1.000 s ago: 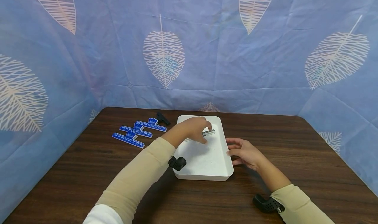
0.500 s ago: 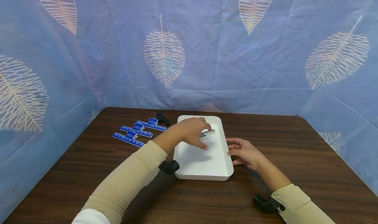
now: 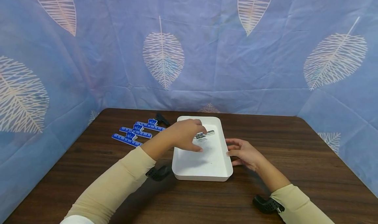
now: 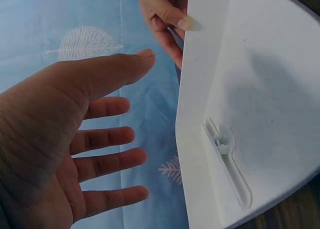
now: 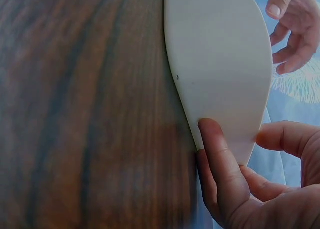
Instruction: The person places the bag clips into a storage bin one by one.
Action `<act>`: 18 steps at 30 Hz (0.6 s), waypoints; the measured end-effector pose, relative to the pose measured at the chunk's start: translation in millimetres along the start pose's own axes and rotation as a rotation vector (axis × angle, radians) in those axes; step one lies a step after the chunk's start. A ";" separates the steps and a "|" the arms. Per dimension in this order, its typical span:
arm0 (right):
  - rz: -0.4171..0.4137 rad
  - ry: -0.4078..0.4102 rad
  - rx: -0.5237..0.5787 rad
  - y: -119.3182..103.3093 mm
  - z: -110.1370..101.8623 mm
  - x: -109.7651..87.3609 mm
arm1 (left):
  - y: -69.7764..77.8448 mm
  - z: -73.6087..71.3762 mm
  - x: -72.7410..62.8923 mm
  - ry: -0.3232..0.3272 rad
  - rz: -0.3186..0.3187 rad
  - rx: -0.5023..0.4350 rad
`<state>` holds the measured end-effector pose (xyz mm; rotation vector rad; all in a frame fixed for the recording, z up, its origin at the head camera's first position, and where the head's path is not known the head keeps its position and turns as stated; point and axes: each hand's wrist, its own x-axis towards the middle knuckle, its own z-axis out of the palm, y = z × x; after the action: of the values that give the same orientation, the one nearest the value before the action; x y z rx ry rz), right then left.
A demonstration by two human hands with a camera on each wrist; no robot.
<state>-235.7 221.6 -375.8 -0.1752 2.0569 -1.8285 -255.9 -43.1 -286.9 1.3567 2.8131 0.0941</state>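
A white tray (image 3: 195,166) stands on the table. Over its left side, in the head view, hovers my left hand (image 3: 186,135), its fingers spread and nothing in them. Toward the tray's far end lies a sheet-music clip (image 3: 210,133) with dark markings, partly hidden by the left hand; the left wrist view shows the clip (image 4: 232,166) with its pale side and metal spring, close by the tray wall. At the tray's right side my right hand (image 3: 243,153) holds the edge. In the right wrist view its thumb meets the rim while fingers (image 5: 220,154) lie along the outer wall.
Left of the tray lie three blue clips (image 3: 127,139) with piano-key print, staggered in a row. A black clip (image 3: 162,119) lies behind them near the table's far edge. A blue leaf-patterned cloth (image 3: 224,59) hangs around the wooden table (image 3: 295,151).
My left hand has drawn back leftward from the clip in the tray, showing more of it. The left forearm has also shifted left; my right hand has stayed at the tray's side.
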 end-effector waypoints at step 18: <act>-0.009 -0.002 0.010 0.8 0.5 0.2 | -2.4 0.7 -34.6 0.089 -0.019 -0.026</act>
<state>-235.6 221.2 -376.6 -0.1840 2.0477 -1.8432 -236.2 -71.6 -288.1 1.3533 2.8858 0.1950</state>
